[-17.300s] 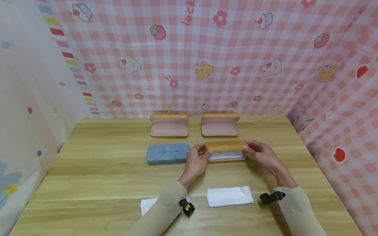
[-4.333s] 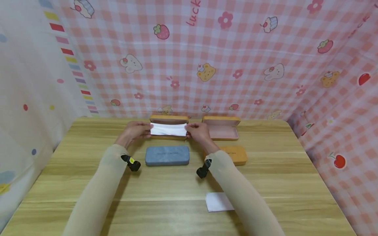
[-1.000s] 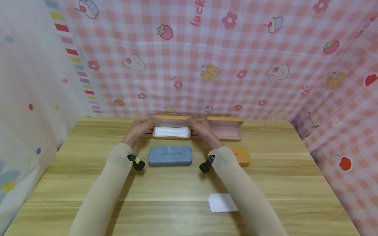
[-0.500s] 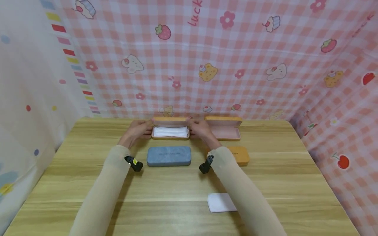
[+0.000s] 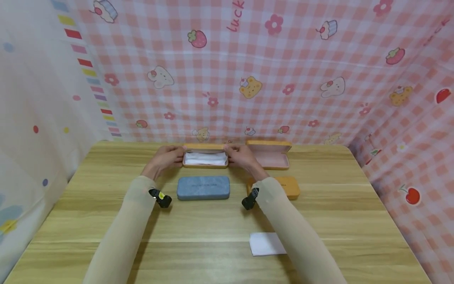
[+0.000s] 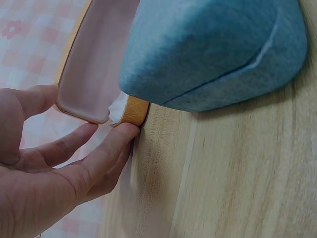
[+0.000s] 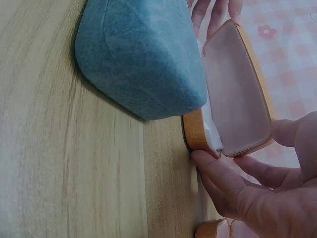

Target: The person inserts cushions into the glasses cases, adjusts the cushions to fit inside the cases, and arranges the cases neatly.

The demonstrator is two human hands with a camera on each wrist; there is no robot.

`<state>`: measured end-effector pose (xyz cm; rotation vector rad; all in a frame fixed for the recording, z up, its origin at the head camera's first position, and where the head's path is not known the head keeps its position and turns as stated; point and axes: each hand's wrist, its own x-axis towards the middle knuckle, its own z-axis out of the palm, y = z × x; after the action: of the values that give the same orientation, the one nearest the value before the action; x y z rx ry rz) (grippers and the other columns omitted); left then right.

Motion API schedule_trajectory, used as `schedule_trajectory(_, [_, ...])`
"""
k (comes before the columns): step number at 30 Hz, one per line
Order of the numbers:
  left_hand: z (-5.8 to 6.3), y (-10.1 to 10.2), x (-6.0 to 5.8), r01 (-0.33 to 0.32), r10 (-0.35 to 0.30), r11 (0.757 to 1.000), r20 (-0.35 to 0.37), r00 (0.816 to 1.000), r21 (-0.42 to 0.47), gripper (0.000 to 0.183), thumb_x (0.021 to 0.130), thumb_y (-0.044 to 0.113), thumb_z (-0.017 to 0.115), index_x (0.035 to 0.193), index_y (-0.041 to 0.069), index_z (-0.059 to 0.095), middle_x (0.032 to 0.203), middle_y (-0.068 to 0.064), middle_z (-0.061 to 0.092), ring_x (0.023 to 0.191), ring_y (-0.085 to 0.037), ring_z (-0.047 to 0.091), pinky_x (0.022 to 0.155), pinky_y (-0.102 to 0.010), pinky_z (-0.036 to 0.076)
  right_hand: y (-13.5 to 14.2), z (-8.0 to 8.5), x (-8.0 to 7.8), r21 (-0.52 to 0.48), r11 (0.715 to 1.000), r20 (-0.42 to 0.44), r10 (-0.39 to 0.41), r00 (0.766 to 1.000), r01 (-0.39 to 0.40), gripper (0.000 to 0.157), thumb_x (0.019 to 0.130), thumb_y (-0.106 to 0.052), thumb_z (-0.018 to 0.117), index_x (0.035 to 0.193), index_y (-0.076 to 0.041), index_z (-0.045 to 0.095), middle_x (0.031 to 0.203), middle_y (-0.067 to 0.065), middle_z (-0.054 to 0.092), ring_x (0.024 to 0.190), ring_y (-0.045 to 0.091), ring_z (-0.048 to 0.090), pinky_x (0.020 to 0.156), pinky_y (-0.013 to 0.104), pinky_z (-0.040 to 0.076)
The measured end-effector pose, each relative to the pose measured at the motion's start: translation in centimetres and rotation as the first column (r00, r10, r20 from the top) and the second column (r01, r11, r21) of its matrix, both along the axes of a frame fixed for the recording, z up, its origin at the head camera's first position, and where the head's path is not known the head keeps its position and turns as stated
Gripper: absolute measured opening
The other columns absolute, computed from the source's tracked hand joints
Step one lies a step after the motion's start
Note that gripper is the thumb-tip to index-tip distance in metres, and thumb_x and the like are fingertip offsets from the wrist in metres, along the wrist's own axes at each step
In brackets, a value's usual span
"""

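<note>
Presently, the left hand (image 5: 164,158) and right hand (image 5: 242,158) grip an oblong orange case (image 5: 205,166): folded white cloth (image 5: 205,158) inside, lid (image 6: 94,54) not yet closed; second white cloth (image 5: 266,243) lies outside.

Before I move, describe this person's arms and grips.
Both arms are covered in long, plain beige sleeves, the left sleeve and the right sleeve. A small black camera is worn at each wrist: the left camera bears a yellow mark; none shows on the right camera. The left grip and right grip are bare, ungloved hands.
</note>
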<state>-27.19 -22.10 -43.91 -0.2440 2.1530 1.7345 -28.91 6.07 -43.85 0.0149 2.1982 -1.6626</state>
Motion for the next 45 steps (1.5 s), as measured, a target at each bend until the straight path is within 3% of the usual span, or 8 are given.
schedule_trajectory(13, [-0.1,-0.4,0.4,0.051,-0.051,0.998,-0.008,0.999,0.019,0.061,0.109,0.024,0.051,0.158,-0.003,0.029,0.154,-0.028,0.043,0.141,-0.038,0.049,0.115,-0.043,0.047,0.3,0.2,0.7,0.052,0.997,-0.027,0.051,0.998,-0.049,0.054,0.107,-0.034,0.055,0.151,-0.003,0.047,0.139,0.017,0.058,0.124,0.03,0.063,0.101,0.04,0.058])
schedule_trajectory(23, [-0.2,-0.4,0.7,0.043,-0.045,0.998,-0.048,0.998,-0.042,0.054,0.107,0.015,0.054,0.156,-0.001,0.036,0.149,-0.026,0.047,0.133,-0.038,0.055,0.111,-0.043,0.051,0.6,-0.4,1.2,0.112,0.991,-0.097,0.084,0.992,-0.073,0.05,0.107,-0.03,0.057,0.149,-0.005,0.049,0.138,0.015,0.059,0.122,0.029,0.064,0.101,0.041,0.057])
schedule_trajectory(31, [-0.4,-0.5,1.0,0.056,-0.067,0.991,-0.086,0.994,-0.122,0.054,0.104,0.013,0.059,0.153,0.0,0.041,0.152,-0.025,0.046,0.135,-0.037,0.053,0.11,-0.042,0.052,0.9,-0.5,1.5,0.237,0.966,-0.168,0.144,0.975,-0.102,0.05,0.105,-0.032,0.06,0.147,-0.006,0.051,0.138,0.014,0.061,0.127,0.03,0.059,0.105,0.046,0.053])
schedule_trajectory(35, [-0.5,-0.5,1.2,0.042,-0.059,0.988,-0.114,0.992,-0.146,0.053,0.101,0.009,0.063,0.15,-0.001,0.045,0.15,-0.024,0.049,0.134,-0.037,0.053,0.111,-0.043,0.051,0.8,-0.9,1.6,0.274,0.958,-0.202,0.144,0.969,-0.085,0.049,0.103,-0.027,0.063,0.146,-0.005,0.053,0.139,0.014,0.062,0.13,0.03,0.058,0.108,0.046,0.051])
schedule_trajectory(40, [-0.8,-0.5,1.3,0.013,-0.04,0.983,-0.146,0.988,-0.182,0.054,0.094,0.003,0.07,0.144,-0.003,0.051,0.145,-0.024,0.055,0.133,-0.038,0.054,0.115,-0.045,0.046,0.1,-1.3,1.8,0.289,0.956,-0.225,0.12,0.967,-0.051,0.043,0.099,-0.017,0.07,0.138,-0.004,0.057,0.129,0.014,0.066,0.12,0.029,0.064,0.101,0.041,0.056])
schedule_trajectory(45, [-1.1,-0.3,1.3,-0.004,-0.023,0.984,-0.153,0.988,-0.178,0.054,0.091,-0.003,0.071,0.142,-0.004,0.053,0.144,-0.025,0.057,0.132,-0.038,0.058,0.113,-0.043,0.049,-0.3,-1.3,2.2,0.342,0.939,-0.264,0.124,0.957,-0.027,0.036,0.098,-0.014,0.071,0.13,-0.003,0.059,0.125,0.014,0.066,0.118,0.028,0.065,0.1,0.042,0.056])
